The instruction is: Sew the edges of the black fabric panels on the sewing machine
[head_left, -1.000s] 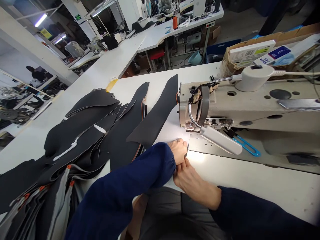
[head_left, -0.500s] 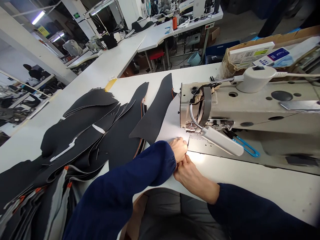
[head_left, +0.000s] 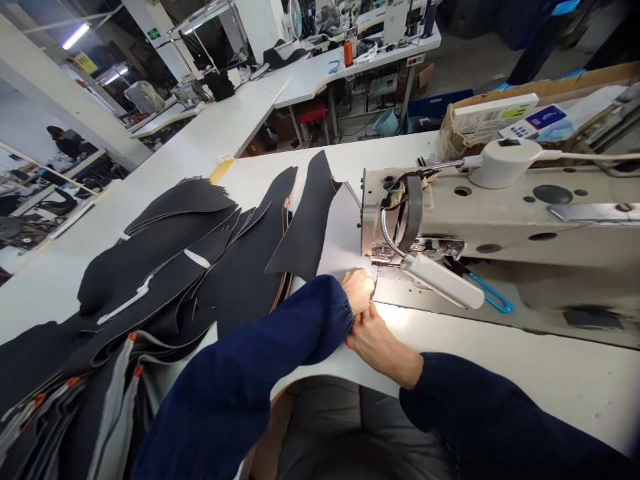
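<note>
A fabric panel lies at the sewing machine (head_left: 425,207), its light grey side (head_left: 345,230) running up to the needle area and its dark part (head_left: 307,220) folded out to the left. On the panel's near edge, just in front of the presser foot (head_left: 383,253), rests my left hand (head_left: 359,291) with its fingers bent together. My right hand (head_left: 376,341) is closed right below it, fingertips meeting the left hand at the same edge. The held edge itself is mostly hidden by the fingers. A small white lamp (head_left: 443,280) lights this spot.
Dark cut panels (head_left: 165,247) are piled on the white table to the left, with more pieces with grey edges (head_left: 115,407) hanging nearer me. Blue thread snips (head_left: 493,293) lie under the machine arm. A cardboard box (head_left: 453,137) stands behind the machine.
The dark part of the panel has swung left at its far end, and more of the light grey side shows. Both hands have shifted slightly up towards the needle, still together.
</note>
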{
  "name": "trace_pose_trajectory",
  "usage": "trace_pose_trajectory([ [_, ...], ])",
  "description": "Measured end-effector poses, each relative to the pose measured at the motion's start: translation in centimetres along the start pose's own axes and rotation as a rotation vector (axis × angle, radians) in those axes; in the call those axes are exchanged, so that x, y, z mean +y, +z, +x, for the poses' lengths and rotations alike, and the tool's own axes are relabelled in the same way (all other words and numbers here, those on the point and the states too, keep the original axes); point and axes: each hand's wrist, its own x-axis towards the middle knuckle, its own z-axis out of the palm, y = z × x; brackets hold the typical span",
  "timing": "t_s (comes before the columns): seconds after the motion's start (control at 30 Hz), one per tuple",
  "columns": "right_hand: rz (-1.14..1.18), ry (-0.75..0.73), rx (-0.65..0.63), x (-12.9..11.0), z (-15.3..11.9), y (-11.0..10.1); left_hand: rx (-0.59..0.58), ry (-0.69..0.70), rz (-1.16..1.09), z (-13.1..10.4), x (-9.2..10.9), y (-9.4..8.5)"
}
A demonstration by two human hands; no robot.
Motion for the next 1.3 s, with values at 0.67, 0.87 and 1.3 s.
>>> trace_pose_trajectory([
  [0.67,-0.06,0.097,0.178,0.7,0.1,2.0,0.025,0.105,0.119,-0.3,-0.8,-0.7],
  [0.87,-0.051,0.134,0.24,1.2,-0.4,2.1,-0.02,0.025,0.068,0.6,-0.4,-1.1],
  [1.3,-0.098,0.193,0.356,3.7,-1.4,3.1,0.144,0.007,-0.001,-1.0,-0.2,0.7],
])
